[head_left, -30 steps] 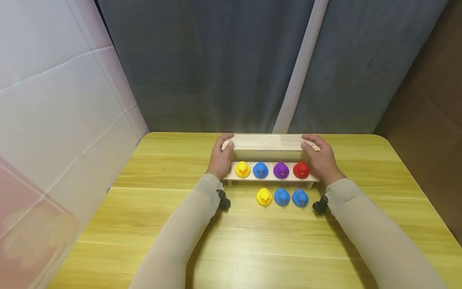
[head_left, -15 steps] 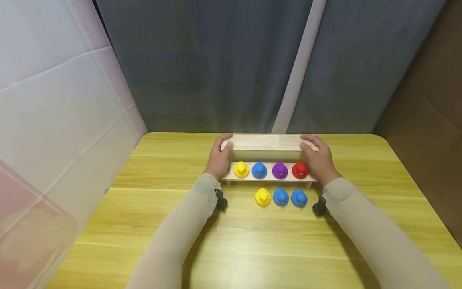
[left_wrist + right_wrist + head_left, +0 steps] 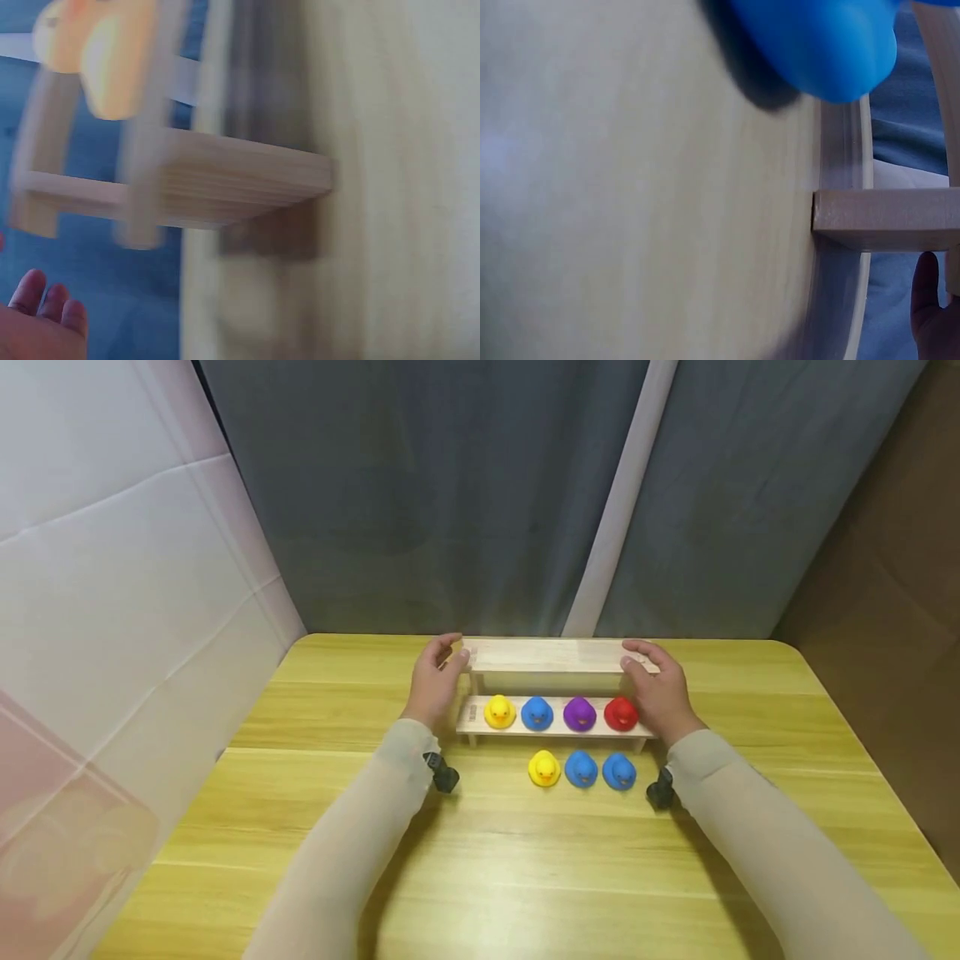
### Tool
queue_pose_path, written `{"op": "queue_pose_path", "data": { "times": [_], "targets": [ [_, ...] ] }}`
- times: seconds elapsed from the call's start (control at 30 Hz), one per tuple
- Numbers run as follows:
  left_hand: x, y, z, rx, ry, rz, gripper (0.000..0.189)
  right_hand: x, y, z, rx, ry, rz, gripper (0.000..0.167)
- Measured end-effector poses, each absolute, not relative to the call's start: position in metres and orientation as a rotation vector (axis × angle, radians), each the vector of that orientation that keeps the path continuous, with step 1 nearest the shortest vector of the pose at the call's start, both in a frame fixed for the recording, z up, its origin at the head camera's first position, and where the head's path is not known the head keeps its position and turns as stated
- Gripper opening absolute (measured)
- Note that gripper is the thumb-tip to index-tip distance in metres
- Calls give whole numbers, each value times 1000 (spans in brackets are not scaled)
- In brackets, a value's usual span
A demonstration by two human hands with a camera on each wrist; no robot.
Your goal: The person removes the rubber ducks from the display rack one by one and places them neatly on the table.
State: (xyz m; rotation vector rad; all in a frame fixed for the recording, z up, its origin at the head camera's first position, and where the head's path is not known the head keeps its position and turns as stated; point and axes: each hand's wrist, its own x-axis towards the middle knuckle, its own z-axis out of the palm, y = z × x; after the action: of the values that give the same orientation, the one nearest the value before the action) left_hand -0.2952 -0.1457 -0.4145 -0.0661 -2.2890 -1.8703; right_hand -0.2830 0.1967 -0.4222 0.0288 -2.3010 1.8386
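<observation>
A two-tier wooden shelf (image 3: 555, 655) stands near the table's far edge. On its lower tier a yellow duck (image 3: 499, 712), a blue duck (image 3: 537, 714), a purple duck (image 3: 580, 715) and a red duck (image 3: 621, 714) sit in a row. My left hand (image 3: 433, 687) is beside the shelf's left end; the left wrist view shows its fingertips (image 3: 54, 301) apart from the wood. At the other end my right hand (image 3: 665, 697) grips the upper tier between thumb and fingers; much of this hand is outside the right wrist view.
In front of the shelf, a yellow duck (image 3: 543, 769) and two blue ducks, one in the middle (image 3: 581, 770) and one at the right (image 3: 619, 772), stand on the wooden table (image 3: 495, 877). A grey curtain (image 3: 420, 510) hangs behind the table.
My left hand has let go of the shelf's left end and moved a little to the left. The right hand keeps its place; shelf and ducks stand as before.
</observation>
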Motion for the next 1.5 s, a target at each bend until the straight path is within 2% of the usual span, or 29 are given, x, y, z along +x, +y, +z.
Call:
{"op": "queue_pose_path", "data": {
  "times": [0.3, 0.53, 0.77, 1.23, 1.5],
  "targets": [
    [-275, -153, -390, -152, -2174, -1830, 38, -298, 203, -439, 3, -2310, 1816, 42],
    [-254, -145, -380, -269, -2204, -1904, 31, -290, 196, -426, 16, -2284, 1850, 40],
    [-244, -142, -390, -374, -2350, -1804, 29, -277, 192, -409, 28, -2285, 1835, 40],
    [-240, -145, -412, -659, -2617, -1596, 30, -274, 192, -409, 35, -2293, 1847, 40],
    [-243, -141, -413, -663, -2736, -1422, 30, -274, 192, -410, 20, -2298, 1838, 41]
  ]
}}
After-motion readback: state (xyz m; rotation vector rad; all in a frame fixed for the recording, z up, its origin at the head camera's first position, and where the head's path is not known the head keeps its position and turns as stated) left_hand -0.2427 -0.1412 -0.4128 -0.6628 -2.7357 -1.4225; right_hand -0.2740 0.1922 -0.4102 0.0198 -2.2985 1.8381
